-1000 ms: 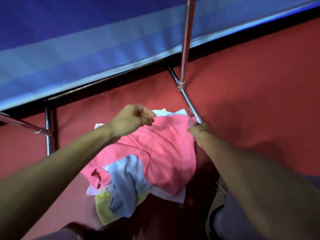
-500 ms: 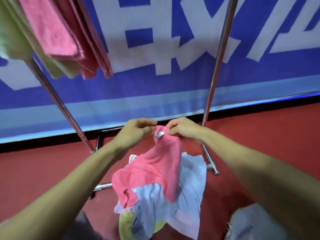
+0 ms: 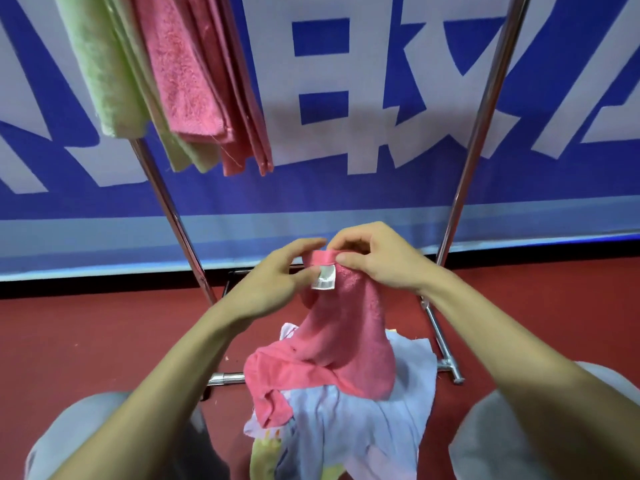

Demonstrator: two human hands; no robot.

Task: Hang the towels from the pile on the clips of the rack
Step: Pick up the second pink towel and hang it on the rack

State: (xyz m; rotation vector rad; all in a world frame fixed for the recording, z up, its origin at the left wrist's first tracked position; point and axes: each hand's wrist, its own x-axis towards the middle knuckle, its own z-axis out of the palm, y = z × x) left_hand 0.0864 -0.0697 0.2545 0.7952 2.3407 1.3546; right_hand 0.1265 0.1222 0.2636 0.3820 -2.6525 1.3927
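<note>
Fingers point(image 3: 301, 247) of your left hand point(image 3: 273, 282) and right hand point(image 3: 377, 261) pinch the top hem of the pink terry towel point(image 3: 346, 341) side by side, your left thumb touching its white label point(image 3: 323, 278). The towel's lower end trails onto the pile of pale blue and yellow towels point(image 3: 363, 427) on the red floor point(image 3: 86, 341), between the chrome legs of the rack point(image 3: 172, 216). Green and pink towels point(image 3: 180, 81) hang from the rack up at your left.

From the middle of the view, open room runs up toward 12 o'clock, between the rack's left pole point(image 3: 173, 216) at 10 o'clock and right pole point(image 3: 478, 133) at 2 o'clock, with the banner point(image 3: 346, 188) closing it behind. Hung towels point(image 3: 187, 74) crowd 11 o'clock. The pile point(image 3: 363, 420) and base bar point(image 3: 225, 378) fill 6 o'clock.
</note>
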